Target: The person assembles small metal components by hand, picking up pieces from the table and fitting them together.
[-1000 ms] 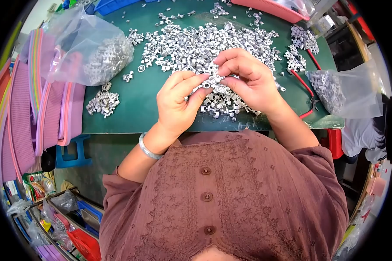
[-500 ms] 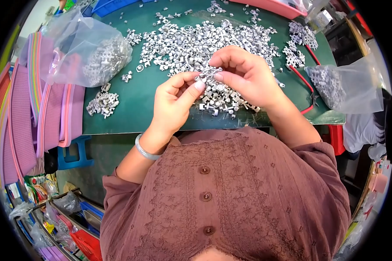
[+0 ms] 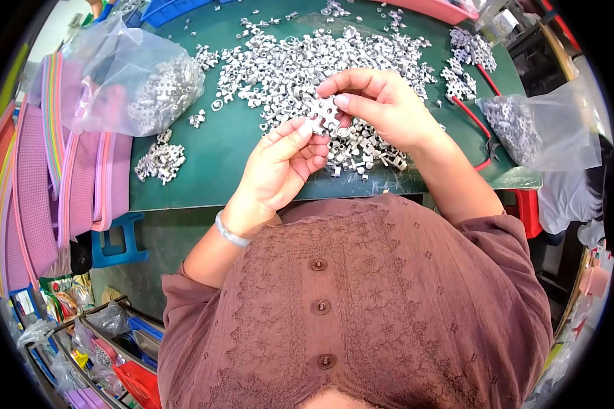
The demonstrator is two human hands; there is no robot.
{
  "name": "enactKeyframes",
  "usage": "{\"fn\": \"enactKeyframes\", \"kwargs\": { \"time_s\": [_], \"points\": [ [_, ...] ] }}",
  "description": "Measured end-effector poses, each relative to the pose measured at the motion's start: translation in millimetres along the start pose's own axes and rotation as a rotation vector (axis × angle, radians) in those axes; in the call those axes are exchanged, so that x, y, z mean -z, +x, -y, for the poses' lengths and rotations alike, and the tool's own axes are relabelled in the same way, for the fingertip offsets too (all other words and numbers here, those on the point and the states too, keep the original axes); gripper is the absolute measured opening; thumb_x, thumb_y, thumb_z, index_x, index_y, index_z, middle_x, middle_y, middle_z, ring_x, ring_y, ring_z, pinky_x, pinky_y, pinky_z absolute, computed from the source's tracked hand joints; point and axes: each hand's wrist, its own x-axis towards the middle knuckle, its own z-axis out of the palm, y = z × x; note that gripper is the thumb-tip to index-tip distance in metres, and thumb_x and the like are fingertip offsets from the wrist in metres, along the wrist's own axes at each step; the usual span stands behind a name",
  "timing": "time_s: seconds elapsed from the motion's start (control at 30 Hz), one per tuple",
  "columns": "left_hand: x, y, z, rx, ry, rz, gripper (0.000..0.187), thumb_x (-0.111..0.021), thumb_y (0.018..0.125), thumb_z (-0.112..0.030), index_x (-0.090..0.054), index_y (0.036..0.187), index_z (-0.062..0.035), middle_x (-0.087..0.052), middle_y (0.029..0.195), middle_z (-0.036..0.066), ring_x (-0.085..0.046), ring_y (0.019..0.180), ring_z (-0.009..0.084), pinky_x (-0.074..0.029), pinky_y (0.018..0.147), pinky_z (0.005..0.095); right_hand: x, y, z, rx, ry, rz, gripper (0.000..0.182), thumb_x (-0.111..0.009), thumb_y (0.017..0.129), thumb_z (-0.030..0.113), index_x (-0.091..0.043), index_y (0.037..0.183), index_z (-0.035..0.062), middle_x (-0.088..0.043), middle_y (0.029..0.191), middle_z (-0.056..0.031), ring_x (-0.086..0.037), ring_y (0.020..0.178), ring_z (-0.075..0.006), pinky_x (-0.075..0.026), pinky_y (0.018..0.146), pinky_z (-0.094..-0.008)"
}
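Observation:
Between my hands is a small silver branched metal piece, shaped like a snowflake cluster. My left hand is closed, thumb and fingers pinching its lower left side. On its upper right side my right hand grips it between thumb and forefinger. Behind and under the hands spreads a big heap of small silver metal parts on the green table. Some of those parts are hidden by my fingers.
A clear bag of similar pieces lies at the left, a small pile below it. To the right are red-handled pliers, another pile and a second clear bag. Blue and pink trays stand at the back.
The piece has been turned so its branched face shows more fully. My left hand has rolled, its fingers curling below the piece; my right hand has shifted slightly left.

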Motion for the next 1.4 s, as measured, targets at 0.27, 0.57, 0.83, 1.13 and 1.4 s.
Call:
{"fn": "enactKeyframes", "kwargs": {
  "time_s": [0.27, 0.57, 0.83, 1.13, 1.4],
  "points": [
    [3.5, 1.6, 2.5, 0.134, -0.120, 0.029, 0.025, -0.046, 0.086, -0.020, -0.052, 0.096, 0.0016, -0.051, 0.076, 0.006, -0.045, 0.068, 0.0152, -0.038, 0.061, 0.0264, 2.5, 2.4, -8.2, -0.015, -0.062, -0.025, 0.016, -0.052, 0.081, 0.005, -0.059, 0.094, 0.0005, -0.055, 0.072, 0.0010, -0.049, 0.062, -0.0051, -0.042, 0.057, -0.0189],
    [3.2, 1.9, 4.9, 0.173, -0.174, 0.073, 0.030, -0.041, 0.088, -0.022, -0.054, 0.095, 0.0035, -0.057, 0.076, 0.007, -0.052, 0.066, 0.0152, -0.042, 0.063, 0.0277, 0.8, 1.1, -5.9, -0.010, -0.142, -0.074, 0.014, -0.054, 0.080, 0.009, -0.061, 0.089, 0.0016, -0.055, 0.068, 0.0022, -0.048, 0.058, -0.0039, -0.041, 0.053, -0.0176],
    [2.9, 1.6, 6.4, 0.169, -0.145, 0.062, 0.031, -0.046, 0.084, -0.023, -0.054, 0.096, 0.0041, -0.053, 0.079, 0.008, -0.047, 0.068, 0.0165, -0.038, 0.061, 0.0272, 1.1, -0.5, -6.2, -0.015, -0.135, -0.078, 0.014, -0.054, 0.080, 0.010, -0.061, 0.088, 0.0009, -0.056, 0.069, 0.0012, -0.047, 0.058, -0.0039, -0.041, 0.054, -0.0182],
    [2.7, 0.7, 5.9, 0.184, -0.146, 0.094, 0.034, -0.035, 0.089, -0.023, -0.053, 0.099, 0.0049, -0.057, 0.078, 0.008, -0.053, 0.067, 0.0157, -0.044, 0.065, 0.0292, 2.5, -0.4, -8.1, -0.015, -0.145, -0.067, 0.014, -0.055, 0.080, 0.011, -0.061, 0.088, 0.0012, -0.055, 0.069, 0.0013, -0.046, 0.058, -0.0041, -0.040, 0.054, -0.0184],
    [6.4, 1.1, 6.2, 0.193, -0.164, 0.138, 0.035, -0.036, 0.089, -0.024, -0.052, 0.099, 0.0051, -0.056, 0.080, 0.007, -0.053, 0.070, 0.0153, -0.044, 0.066, 0.0291, 1.0, -0.4, -6.5, -0.019, -0.139, -0.055, 0.014, -0.054, 0.080, 0.011, -0.061, 0.088, 0.0011, -0.055, 0.069, 0.0011, -0.046, 0.060, -0.0039, -0.040, 0.055, -0.0185]
  ]
}}
